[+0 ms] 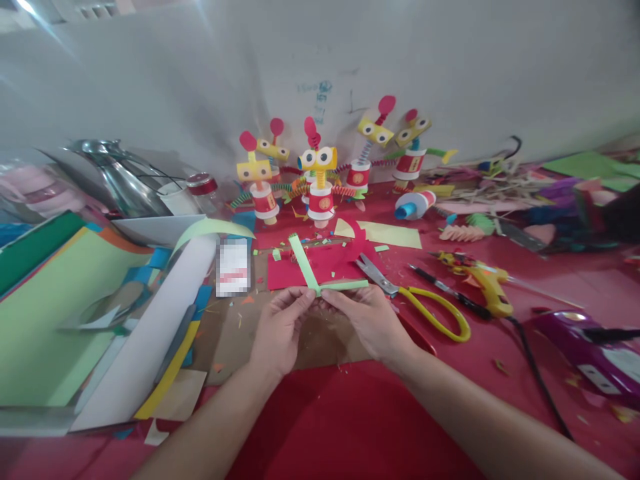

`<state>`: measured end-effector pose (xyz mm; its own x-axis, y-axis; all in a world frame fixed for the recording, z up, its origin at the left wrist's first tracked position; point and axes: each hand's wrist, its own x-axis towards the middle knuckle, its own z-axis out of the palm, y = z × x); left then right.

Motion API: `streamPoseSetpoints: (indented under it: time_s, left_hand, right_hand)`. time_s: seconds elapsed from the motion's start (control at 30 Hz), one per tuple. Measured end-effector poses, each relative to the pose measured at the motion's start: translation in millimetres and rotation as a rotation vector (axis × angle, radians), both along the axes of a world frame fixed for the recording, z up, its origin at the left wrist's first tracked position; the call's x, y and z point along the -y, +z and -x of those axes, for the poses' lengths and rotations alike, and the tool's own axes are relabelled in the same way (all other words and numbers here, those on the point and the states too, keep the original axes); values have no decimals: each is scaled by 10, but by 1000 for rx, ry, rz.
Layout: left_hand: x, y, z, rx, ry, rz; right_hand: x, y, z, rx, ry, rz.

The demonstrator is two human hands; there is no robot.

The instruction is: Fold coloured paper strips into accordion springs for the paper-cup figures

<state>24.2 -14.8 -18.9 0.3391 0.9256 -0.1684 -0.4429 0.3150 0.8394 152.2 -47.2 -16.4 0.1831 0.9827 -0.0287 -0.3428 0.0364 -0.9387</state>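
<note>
Two light green paper strips (303,262) meet at a corner between my fingertips, one pointing away from me and the other to the right. My left hand (283,323) pinches the joint from the left, thumb on top. From the other side my right hand (373,320) pinches the same corner, its thumb close to the left one. Just beyond the right hand lie scissors (435,310) with yellow handles, blades apart. Under and beyond the hands are a brown board (235,333) and a piece of red paper (280,272) scattered with small green scraps.
Several paper-cup figures (320,200) stand along the wall, and one cup (423,202) lies on its side. To the right are a pen (445,290), a yellow glue gun (487,287) with its cord and a purple power strip (585,353). Coloured paper sheets (65,313) and a white roll (155,327) fill the left.
</note>
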Motion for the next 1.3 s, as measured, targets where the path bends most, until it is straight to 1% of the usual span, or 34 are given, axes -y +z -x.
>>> streamPoseSetpoints:
  time_s: [0.07,0.2,0.27,0.33,0.4,0.47,0.53,0.6,0.7,0.8,0.9,0.97,1.03,1.13,1.2,1.3]
  left_hand:
    - [-18,3,20,-45,-33,-27]
    - [-48,24,70,-204,-74,-147]
    - [-58,33,90,-265,-72,-165]
    - [-68,38,101,-285,-66,-149]
    - [-76,46,105,-287,-60,-121]
    - [-79,61,104,-287,-41,-105]
    - [-74,76,97,-265,-18,-102]
    - [-62,82,85,-212,-6,-107]
    - [-40,62,58,-140,6,-100]
    - [-18,29,27,-107,52,-75]
    - [7,17,8,-81,113,-41]
    - [24,22,5,-72,127,-22]
    - [40,32,7,-62,108,5]
    - [55,48,12,-52,40,44]
    - [57,54,14,-82,12,37]
    - [56,57,14,-160,21,-13]
  right_hand:
    - [2,-1,-12,58,8,5]
    - [11,15,-26,145,57,30]
    - [14,18,-33,164,66,32]
    - [14,12,-44,208,57,47]
    - [14,3,-54,278,39,64]
    - [11,0,-57,305,29,59]
    - [4,5,-53,241,32,60]
    - [-7,9,-49,135,44,77]
    - [-23,1,-54,31,63,94]
    - [-18,0,-51,-2,56,80]
    - [8,26,-16,0,84,23]
    - [23,44,12,9,88,-7]
    - [30,47,24,19,65,-9]
    - [29,23,-5,61,61,27]
    - [28,4,-43,125,80,54]
    - [30,-1,-85,196,93,77]
